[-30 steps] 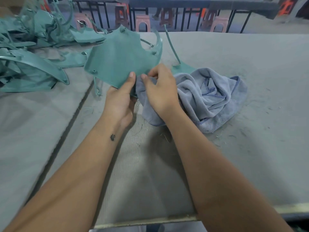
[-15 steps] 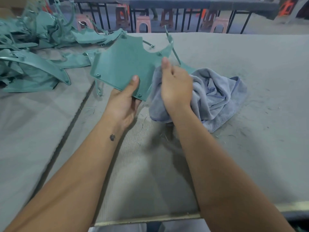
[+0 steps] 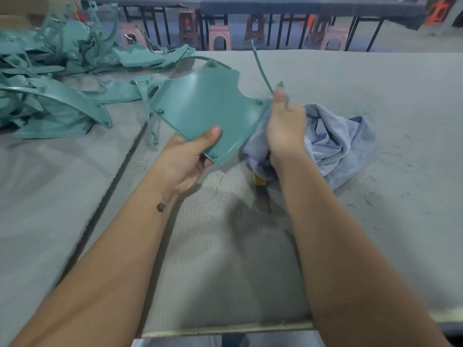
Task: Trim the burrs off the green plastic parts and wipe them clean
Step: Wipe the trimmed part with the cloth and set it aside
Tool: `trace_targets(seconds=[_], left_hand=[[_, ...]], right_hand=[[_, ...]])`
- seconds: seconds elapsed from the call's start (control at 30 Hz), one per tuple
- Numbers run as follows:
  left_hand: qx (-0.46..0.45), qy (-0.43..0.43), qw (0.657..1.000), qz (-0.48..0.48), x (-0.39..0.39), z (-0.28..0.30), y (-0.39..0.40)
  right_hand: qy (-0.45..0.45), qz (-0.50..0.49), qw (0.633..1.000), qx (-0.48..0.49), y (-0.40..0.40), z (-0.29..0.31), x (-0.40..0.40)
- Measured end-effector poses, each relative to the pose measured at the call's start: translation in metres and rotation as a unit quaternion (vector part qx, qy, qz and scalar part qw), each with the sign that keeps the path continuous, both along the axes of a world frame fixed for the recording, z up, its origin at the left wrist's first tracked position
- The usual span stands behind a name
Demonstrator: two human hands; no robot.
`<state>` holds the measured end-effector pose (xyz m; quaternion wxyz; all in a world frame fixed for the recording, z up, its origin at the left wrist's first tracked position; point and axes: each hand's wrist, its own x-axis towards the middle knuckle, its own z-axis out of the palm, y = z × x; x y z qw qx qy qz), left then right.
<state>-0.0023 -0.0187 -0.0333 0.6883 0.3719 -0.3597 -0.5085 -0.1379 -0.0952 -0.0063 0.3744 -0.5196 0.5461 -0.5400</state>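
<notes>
The left hand (image 3: 186,156) is gripping the near edge of a green plastic part (image 3: 208,113), thumb lying on top. The right hand (image 3: 284,126) is pinching a blue cloth (image 3: 333,139) against the part's right edge.

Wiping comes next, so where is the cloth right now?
The blue cloth lies bunched on the table, right of centre, with the right hand gripping its near edge beside the held green part.
</notes>
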Motion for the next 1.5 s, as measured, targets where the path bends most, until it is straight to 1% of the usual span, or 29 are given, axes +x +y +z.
trace_targets(seconds=[0.07, 0.1, 0.2, 0.27, 0.33, 0.47, 0.57, 0.63, 0.7, 0.8, 0.93, 1.0, 1.07, 1.17, 1.2, 1.23, 1.33, 1.43, 1.5], left_hand=[[0.004, -0.036, 0.998, -0.043, 0.001, 0.000, 0.005], [0.007, -0.041, 0.997, -0.061, 0.004, -0.001, 0.006], [0.020, -0.035, 0.995, -0.097, 0.014, 0.000, 0.009], [0.023, -0.040, 0.994, -0.095, 0.014, 0.000, 0.009], [0.015, -0.052, 0.996, -0.066, 0.006, -0.003, 0.007], [-0.011, -0.061, 0.998, 0.010, -0.006, -0.008, 0.001], [-0.004, -0.040, 0.999, 0.022, -0.003, -0.008, -0.003], [0.011, -0.034, 0.999, 0.007, -0.001, -0.007, -0.003], [0.025, -0.033, 0.999, -0.022, 0.002, -0.006, -0.002], [0.039, -0.012, 0.997, -0.070, 0.011, -0.006, 0.002], [0.042, -0.033, 0.988, -0.148, 0.029, -0.006, 0.013], [0.045, -0.039, 0.979, -0.197, 0.039, -0.003, 0.019], [0.054, -0.045, 0.973, -0.219, 0.045, -0.002, 0.022], [0.059, -0.037, 0.968, -0.240, 0.040, -0.001, 0.021], [0.054, -0.033, 0.969, -0.237, 0.036, -0.001, 0.020], [0.046, -0.031, 0.973, -0.222, 0.030, -0.002, 0.018], [0.035, -0.033, 0.993, -0.106, 0.007, -0.003, 0.009], [0.024, -0.001, 1.000, 0.005, -0.005, -0.002, -0.001], [0.013, 0.007, 0.999, 0.044, -0.002, -0.001, -0.003]], right_hand=[[-0.090, -0.025, 0.995, 0.035, -0.009, 0.002, -0.017], [-0.125, -0.027, 0.991, 0.047, -0.011, 0.003, -0.024], [-0.169, -0.026, 0.981, 0.090, -0.012, 0.007, -0.035], [-0.185, -0.029, 0.978, 0.096, -0.012, 0.008, -0.035], [-0.170, -0.027, 0.982, 0.080, -0.011, 0.005, -0.025], [-0.106, 0.007, 0.993, 0.041, -0.005, -0.005, 0.006], [-0.046, 0.054, 0.997, 0.042, -0.009, -0.009, 0.011], [-0.025, 0.062, 0.997, 0.043, -0.013, -0.009, 0.008], [-0.018, 0.046, 0.997, 0.053, -0.017, -0.009, 0.004], [-0.049, 0.006, 0.994, 0.097, -0.024, -0.006, -0.006], [-0.031, 0.001, 0.989, 0.146, -0.030, 0.004, -0.029], [-0.076, 0.006, 0.983, 0.169, -0.033, 0.006, -0.038], [-0.141, 0.003, 0.973, 0.186, -0.031, 0.007, -0.047], [-0.233, 0.001, 0.959, 0.164, -0.024, 0.005, -0.058], [-0.246, -0.003, 0.956, 0.157, -0.021, 0.006, -0.057], [-0.241, -0.007, 0.959, 0.147, -0.017, 0.010, -0.055], [-0.123, -0.021, 0.989, 0.083, -0.008, 0.014, -0.030], [-0.076, 0.076, 0.994, 0.024, 0.009, 0.002, 0.008], [-0.077, 0.123, 0.989, -0.001, 0.016, -0.008, 0.022]])
